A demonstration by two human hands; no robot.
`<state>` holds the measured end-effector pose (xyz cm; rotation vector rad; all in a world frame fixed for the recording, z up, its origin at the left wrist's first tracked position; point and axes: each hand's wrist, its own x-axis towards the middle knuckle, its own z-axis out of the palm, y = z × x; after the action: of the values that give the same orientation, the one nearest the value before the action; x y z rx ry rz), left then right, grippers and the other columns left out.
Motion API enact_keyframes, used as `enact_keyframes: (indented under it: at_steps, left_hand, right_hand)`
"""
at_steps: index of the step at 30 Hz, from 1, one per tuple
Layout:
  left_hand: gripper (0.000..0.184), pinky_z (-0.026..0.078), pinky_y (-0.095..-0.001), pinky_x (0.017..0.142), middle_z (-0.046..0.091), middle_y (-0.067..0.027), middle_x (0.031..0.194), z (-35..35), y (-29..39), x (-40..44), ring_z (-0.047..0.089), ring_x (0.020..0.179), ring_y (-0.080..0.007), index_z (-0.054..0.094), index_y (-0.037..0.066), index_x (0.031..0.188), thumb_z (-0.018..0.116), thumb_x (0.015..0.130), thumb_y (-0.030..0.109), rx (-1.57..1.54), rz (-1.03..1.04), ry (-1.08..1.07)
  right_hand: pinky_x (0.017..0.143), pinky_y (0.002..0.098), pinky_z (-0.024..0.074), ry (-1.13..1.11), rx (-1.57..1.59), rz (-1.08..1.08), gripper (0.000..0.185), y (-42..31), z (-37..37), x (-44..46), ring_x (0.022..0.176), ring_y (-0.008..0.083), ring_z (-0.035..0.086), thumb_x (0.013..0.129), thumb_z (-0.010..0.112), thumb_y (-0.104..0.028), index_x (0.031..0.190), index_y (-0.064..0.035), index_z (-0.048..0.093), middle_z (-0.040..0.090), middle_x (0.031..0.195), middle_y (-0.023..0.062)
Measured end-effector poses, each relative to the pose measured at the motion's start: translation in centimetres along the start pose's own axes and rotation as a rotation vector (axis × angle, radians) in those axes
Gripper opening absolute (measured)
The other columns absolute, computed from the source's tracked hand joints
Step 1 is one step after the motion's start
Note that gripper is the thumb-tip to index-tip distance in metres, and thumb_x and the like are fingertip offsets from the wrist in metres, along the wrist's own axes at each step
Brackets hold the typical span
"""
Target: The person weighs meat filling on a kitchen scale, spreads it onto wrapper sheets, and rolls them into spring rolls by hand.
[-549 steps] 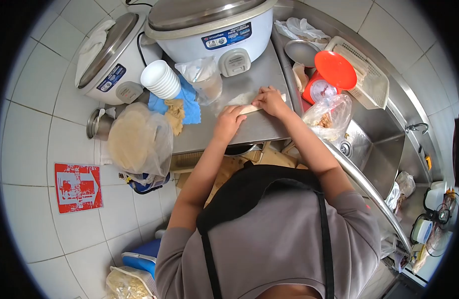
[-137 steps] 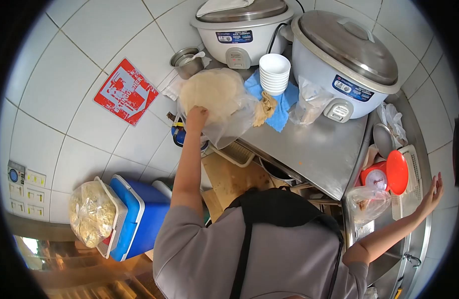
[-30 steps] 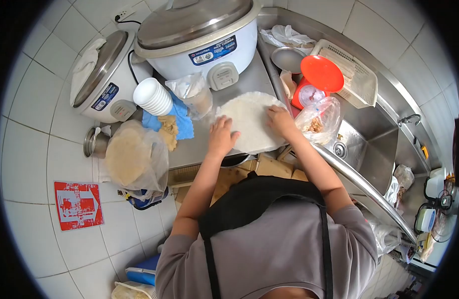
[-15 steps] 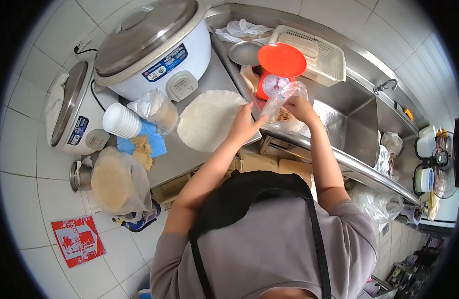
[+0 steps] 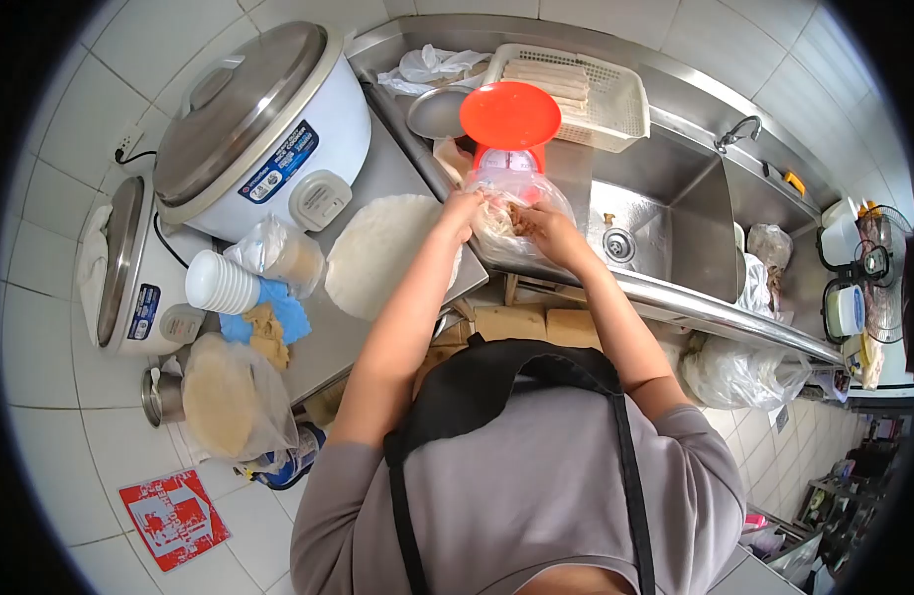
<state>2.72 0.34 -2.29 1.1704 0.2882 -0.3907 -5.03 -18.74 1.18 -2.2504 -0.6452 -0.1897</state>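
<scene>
The left hand (image 5: 464, 213) is closing its fingers on the near-left edge of a clear plastic bag (image 5: 551, 201), while the right hand (image 5: 551, 230) is reaching into the bag's opening with its fingertips at the brown filling (image 5: 519, 220); whether those fingers are pinching any of it, I cannot tell. The bag is sitting at the front edge of the sink counter, directly in front of a red kitchen scale (image 5: 511, 114). Just left of the left hand, a round pale wrapper (image 5: 382, 258) is lying flat on the steel table (image 5: 379, 164), partly hidden by the left forearm. Behind the scale, a white perforated basket (image 5: 623, 104) is holding a stack of pale rolls (image 5: 546, 79), and a round metal pan (image 5: 437, 114) is resting to the scale's left. The sink basin (image 5: 655, 178) is opening to the right of the bag. Farther left, a large rice cooker (image 5: 333, 129) is standing behind a stack of white cups (image 5: 222, 283), a blue cloth (image 5: 288, 312) and a bag of round wrappers (image 5: 222, 397).
</scene>
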Motion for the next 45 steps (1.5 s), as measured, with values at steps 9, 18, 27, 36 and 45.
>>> enact_keyframes:
  at_steps: [9,18,27,36,45]
  left_hand:
    - [0.031,0.052,-0.0356,0.070,0.062,-0.0119,0.097,0.8,4.1,-4.1,0.063,0.081,-0.0225,0.055,0.003,0.110,0.058,0.081,0.013,-0.067,-0.220,-0.274]
    - [0.055,0.048,-0.0315,0.078,0.060,-0.0116,0.110,-1.7,4.0,-3.5,0.060,0.091,-0.0209,0.042,-0.002,0.128,0.064,0.081,0.014,1.046,0.073,-0.071]
    - [0.029,0.051,-0.0386,0.080,0.061,-0.0134,0.100,0.9,-0.5,-3.4,0.062,0.088,-0.0262,0.053,-0.002,0.112,0.054,0.087,0.013,-0.234,0.051,-0.119]
    - [0.034,0.047,-0.0457,0.087,0.058,-0.0155,0.110,4.5,-3.2,-2.2,0.058,0.098,-0.0299,0.048,0.002,0.117,0.033,0.095,0.024,-0.365,-0.076,-0.031]
    - [0.022,0.052,-0.0338,0.064,0.060,-0.0072,0.087,3.0,-6.5,2.5,0.059,0.073,-0.0199,0.057,0.005,0.100,0.037,0.091,0.012,-0.656,-0.002,0.017]
  right_hand:
    - [0.096,0.0360,0.0373,0.028,0.165,0.183,0.042,2.1,3.3,3.2,0.115,0.0285,0.049,0.086,0.056,-0.013,0.124,0.0040,0.046,0.050,0.125,0.0195]
    - [0.090,0.0361,0.0418,-0.185,0.336,0.424,0.054,1.9,0.6,2.7,0.103,0.0327,0.055,0.076,0.070,-0.022,0.117,0.0057,0.050,0.054,0.116,0.0239]
    - [0.084,0.0329,0.0446,-0.082,0.672,0.474,0.074,1.9,0.2,1.6,0.098,0.0203,0.055,0.067,0.080,-0.025,0.126,0.0011,0.045,0.058,0.107,0.0120]
    - [0.086,0.0383,0.0451,0.021,0.044,0.144,0.063,0.3,-2.3,1.2,0.096,0.0319,0.056,0.055,0.077,-0.014,0.113,-0.0070,0.055,0.054,0.112,0.0153]
    - [0.084,0.0416,0.0455,0.062,-0.175,0.116,0.037,1.6,0.2,0.3,0.098,0.0375,0.054,0.061,0.066,-0.007,0.098,-0.0073,0.062,0.055,0.109,0.0179]
